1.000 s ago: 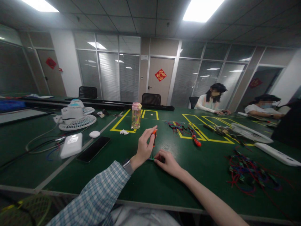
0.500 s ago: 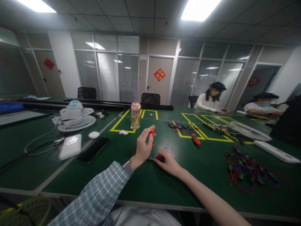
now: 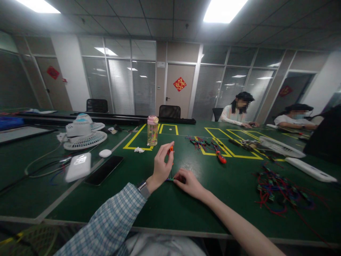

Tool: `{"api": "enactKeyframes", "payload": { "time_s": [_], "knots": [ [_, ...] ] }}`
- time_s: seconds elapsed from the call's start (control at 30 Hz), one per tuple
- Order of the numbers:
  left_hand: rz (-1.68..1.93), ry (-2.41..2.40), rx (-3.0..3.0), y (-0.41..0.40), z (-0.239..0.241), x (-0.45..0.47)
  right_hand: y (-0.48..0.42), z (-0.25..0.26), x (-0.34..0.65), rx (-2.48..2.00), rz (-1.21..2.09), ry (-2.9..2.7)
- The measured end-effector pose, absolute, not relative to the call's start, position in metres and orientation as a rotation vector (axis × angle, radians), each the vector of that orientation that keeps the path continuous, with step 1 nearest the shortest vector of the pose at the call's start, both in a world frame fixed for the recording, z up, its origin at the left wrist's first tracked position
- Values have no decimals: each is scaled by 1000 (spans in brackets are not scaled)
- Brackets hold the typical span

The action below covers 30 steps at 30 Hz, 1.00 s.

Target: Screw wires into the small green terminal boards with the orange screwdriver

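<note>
My left hand [image 3: 161, 164] is closed around the orange handle of a screwdriver [image 3: 172, 148], held upright with its thin dark shaft pointing down. Below it, the tip meets or nearly meets a small green circuit board [image 3: 169, 179] lying on the table. My right hand [image 3: 189, 183] rests on the tabletop, thumb and fingers pinching the right end of that board. Much of the board is hidden behind my fingers and wrist.
A tangle of wired boards [image 3: 279, 192] lies to the right, with a smaller bundle [image 3: 199, 143] and a red-handled screwdriver [image 3: 221, 158] farther back. A bottle [image 3: 152, 131], phone [image 3: 105, 170], power bank [image 3: 78, 167] and fan [image 3: 85, 137] stand or lie leftward. Two people sit at the far right.
The view has shifted slightly. My left fingers have turned a little around the screwdriver handle, so less orange shows. My right hand stays on the board.
</note>
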State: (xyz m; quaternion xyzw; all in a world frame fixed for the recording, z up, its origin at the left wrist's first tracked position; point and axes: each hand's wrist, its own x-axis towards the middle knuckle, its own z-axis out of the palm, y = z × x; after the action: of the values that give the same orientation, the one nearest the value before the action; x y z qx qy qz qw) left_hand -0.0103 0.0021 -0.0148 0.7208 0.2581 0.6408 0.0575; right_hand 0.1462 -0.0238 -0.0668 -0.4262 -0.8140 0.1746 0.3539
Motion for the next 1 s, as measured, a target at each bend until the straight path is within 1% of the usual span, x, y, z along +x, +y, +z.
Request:
{"api": "enactKeyframes", "payload": {
  "time_s": [0.17, 0.43, 0.73, 1.0],
  "knots": [
    [2102, 880, 2226, 1, -15, -9, -24, -66, 145, -1129, 456, -2098],
    [1912, 740, 2236, 0, -15, -15, -25, -64, 145, -1103, 445, -2106],
    [2087, 900, 2176, 1, -13, -10, -24, -65, 144, -1151, 449, -2107],
    [1897, 717, 2199, 1, -13, -13, -23, -66, 145, -1121, 467, -2098]
  ]
}}
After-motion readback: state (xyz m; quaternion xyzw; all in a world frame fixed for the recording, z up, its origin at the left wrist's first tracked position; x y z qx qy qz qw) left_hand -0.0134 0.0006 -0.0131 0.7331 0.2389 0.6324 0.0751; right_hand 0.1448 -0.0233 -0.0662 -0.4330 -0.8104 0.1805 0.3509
